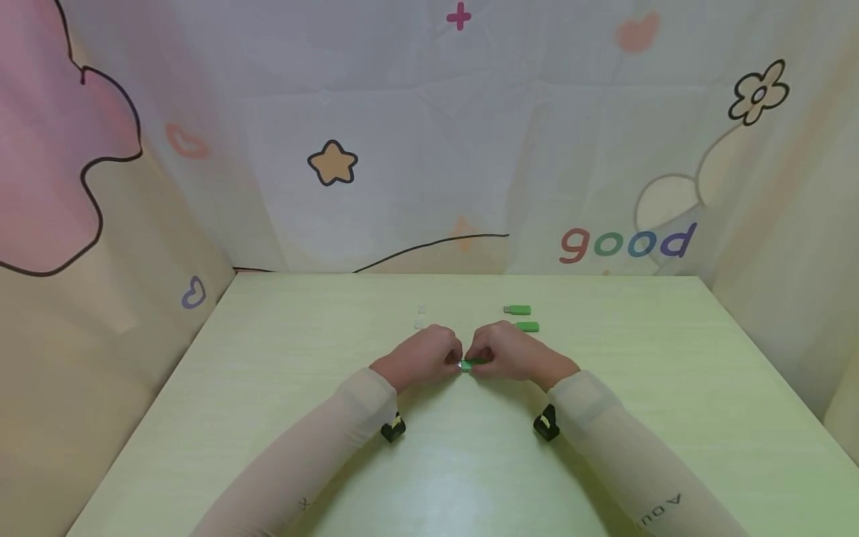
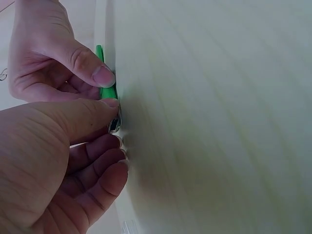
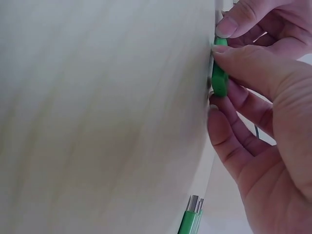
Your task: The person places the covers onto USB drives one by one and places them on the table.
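Note:
A green USB stick [image 1: 466,366] lies between my two hands, close over the table. My left hand [image 1: 424,353] pinches it at its shiny connector end [image 2: 115,125], which looks glossy and partly dark beneath the thumb. At the other end, my right hand [image 1: 513,350] holds the green body [image 3: 220,82] between thumb and fingers. The two thumbs almost meet along the stick. Just beyond my right hand lie two more green USB sticks, one farther back [image 1: 520,309] and one nearer [image 1: 528,327] with its connector end partly hidden by the hand.
Small clear pieces, one farther [image 1: 421,308] and one nearer [image 1: 419,324], lie on the pale table [image 1: 282,358] beyond my left hand. A printed curtain [image 1: 416,164] hangs behind the table and along its sides. Small black devices sit under both wrists.

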### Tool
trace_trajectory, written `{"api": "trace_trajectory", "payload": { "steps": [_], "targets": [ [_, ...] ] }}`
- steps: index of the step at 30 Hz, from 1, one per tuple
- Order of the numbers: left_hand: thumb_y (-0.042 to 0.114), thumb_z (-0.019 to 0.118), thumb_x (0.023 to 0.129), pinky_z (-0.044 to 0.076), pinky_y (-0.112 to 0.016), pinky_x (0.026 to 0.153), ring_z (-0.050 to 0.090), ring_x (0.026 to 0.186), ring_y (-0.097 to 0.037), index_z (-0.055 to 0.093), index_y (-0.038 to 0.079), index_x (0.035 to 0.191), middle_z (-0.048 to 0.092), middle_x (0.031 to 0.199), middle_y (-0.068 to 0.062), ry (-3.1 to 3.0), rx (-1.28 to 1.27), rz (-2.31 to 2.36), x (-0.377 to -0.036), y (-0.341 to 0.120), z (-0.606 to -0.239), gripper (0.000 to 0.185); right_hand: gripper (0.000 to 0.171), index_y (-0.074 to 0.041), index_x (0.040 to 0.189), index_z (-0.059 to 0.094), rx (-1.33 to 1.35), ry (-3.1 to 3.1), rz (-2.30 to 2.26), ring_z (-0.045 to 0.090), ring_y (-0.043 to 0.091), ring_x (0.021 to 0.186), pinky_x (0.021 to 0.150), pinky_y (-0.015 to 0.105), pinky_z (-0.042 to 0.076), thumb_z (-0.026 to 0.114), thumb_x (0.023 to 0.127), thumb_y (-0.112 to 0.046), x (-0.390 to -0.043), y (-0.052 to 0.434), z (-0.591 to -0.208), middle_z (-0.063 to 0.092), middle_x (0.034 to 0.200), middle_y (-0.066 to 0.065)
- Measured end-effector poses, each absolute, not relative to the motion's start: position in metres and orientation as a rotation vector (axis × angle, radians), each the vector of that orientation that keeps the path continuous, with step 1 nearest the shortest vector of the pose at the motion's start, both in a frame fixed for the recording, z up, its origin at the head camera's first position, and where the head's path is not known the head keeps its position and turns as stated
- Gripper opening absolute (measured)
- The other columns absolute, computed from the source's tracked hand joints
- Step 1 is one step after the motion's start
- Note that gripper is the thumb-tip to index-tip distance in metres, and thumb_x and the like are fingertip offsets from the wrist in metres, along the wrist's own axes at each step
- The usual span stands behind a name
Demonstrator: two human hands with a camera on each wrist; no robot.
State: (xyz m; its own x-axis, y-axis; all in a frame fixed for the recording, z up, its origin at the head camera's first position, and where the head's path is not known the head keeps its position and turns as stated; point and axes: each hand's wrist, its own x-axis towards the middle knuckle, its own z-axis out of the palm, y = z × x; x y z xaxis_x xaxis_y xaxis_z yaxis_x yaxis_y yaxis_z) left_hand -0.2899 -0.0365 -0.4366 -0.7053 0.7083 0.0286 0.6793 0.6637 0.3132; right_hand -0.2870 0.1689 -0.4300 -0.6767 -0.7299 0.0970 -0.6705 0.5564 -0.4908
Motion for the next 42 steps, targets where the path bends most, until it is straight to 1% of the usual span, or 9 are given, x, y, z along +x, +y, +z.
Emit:
{"api": "trace_trajectory", "payload": {
  "steps": [4,11,24,31,34,37,39,40,42],
  "targets": [
    [0.016,0.076,0.093,0.051,-0.019,0.071,0.059,0.075,-0.006,0.081,0.008,0.093,0.072,0.083,0.001,2.784,1.166,0.431,-0.29,-0.037,-0.437,0.009,0.008,-0.011,0.095,0.083,-1.19,2.662,-0.756,0.062,0.003,0.076,0.07,0.018,0.054,0.081,0.087,-0.01,-0.288,0.168,-0.43,0.072,0.086,-0.006],
    [0.016,0.076,0.093,0.053,-0.02,0.074,0.06,0.077,-0.008,0.081,0.007,0.096,0.073,0.085,0.0,2.776,1.149,0.412,-0.286,-0.037,-0.431,0.011,0.011,-0.011,0.097,0.083,-1.155,2.651,-0.752,0.063,0.008,0.077,0.069,0.018,0.053,0.081,0.087,-0.009,-0.286,0.167,-0.427,0.071,0.088,-0.003],
    [0.013,0.076,0.092,0.05,-0.019,0.072,0.057,0.075,-0.007,0.081,0.007,0.092,0.071,0.081,0.001,2.787,1.17,0.427,-0.286,-0.038,-0.432,0.008,0.008,-0.011,0.095,0.082,-1.159,2.65,-0.76,0.06,0.004,0.075,0.068,0.018,0.053,0.081,0.087,-0.01,-0.287,0.168,-0.429,0.071,0.086,-0.005],
    [0.014,0.075,0.092,0.048,-0.019,0.07,0.055,0.074,-0.008,0.081,0.008,0.092,0.069,0.079,0.002,2.802,1.143,0.405,-0.286,-0.039,-0.431,0.008,0.008,-0.011,0.094,0.082,-1.133,2.654,-0.752,0.061,0.007,0.075,0.068,0.019,0.052,0.081,0.087,-0.01,-0.285,0.166,-0.425,0.07,0.086,-0.003],
    [0.014,0.076,0.091,0.046,-0.019,0.068,0.052,0.072,-0.008,0.08,0.008,0.089,0.065,0.075,0.004,2.802,1.13,0.408,-0.286,-0.039,-0.43,0.008,0.009,-0.01,0.096,0.082,-1.131,2.65,-0.743,0.061,0.006,0.075,0.069,0.019,0.052,0.081,0.087,-0.01,-0.285,0.166,-0.425,0.07,0.087,-0.002],
    [0.018,0.076,0.091,0.039,-0.019,0.062,0.046,0.067,-0.007,0.077,0.01,0.083,0.057,0.068,0.006,2.803,1.099,0.438,-0.287,-0.041,-0.43,0.012,0.012,-0.01,0.099,0.082,-1.158,2.651,-0.732,0.06,0.006,0.076,0.07,0.019,0.053,0.082,0.086,-0.011,-0.286,0.168,-0.425,0.07,0.088,-0.002],
    [0.021,0.076,0.092,0.036,-0.02,0.059,0.043,0.065,-0.008,0.075,0.01,0.082,0.053,0.066,0.007,2.805,1.068,0.473,-0.288,-0.043,-0.43,0.015,0.013,-0.011,0.099,0.081,-1.179,2.66,-0.733,0.06,0.006,0.076,0.07,0.019,0.053,0.083,0.086,-0.013,-0.288,0.17,-0.426,0.07,0.089,-0.002],
    [0.024,0.076,0.093,0.035,-0.02,0.058,0.043,0.065,-0.008,0.075,0.011,0.082,0.053,0.066,0.006,2.81,1.06,0.486,-0.288,-0.044,-0.43,0.017,0.013,-0.011,0.099,0.081,-1.191,2.667,-0.734,0.059,0.007,0.076,0.069,0.02,0.053,0.083,0.086,-0.013,-0.289,0.172,-0.426,0.07,0.088,-0.002],
    [0.028,0.074,0.094,0.038,-0.021,0.061,0.045,0.068,-0.008,0.077,0.011,0.088,0.057,0.071,0.006,2.827,1.042,0.503,-0.289,-0.048,-0.428,0.018,0.013,-0.011,0.099,0.081,-1.196,2.695,-0.737,0.06,0.008,0.078,0.07,0.021,0.053,0.083,0.086,-0.015,-0.291,0.174,-0.426,0.071,0.089,-0.002]
  ]
}}
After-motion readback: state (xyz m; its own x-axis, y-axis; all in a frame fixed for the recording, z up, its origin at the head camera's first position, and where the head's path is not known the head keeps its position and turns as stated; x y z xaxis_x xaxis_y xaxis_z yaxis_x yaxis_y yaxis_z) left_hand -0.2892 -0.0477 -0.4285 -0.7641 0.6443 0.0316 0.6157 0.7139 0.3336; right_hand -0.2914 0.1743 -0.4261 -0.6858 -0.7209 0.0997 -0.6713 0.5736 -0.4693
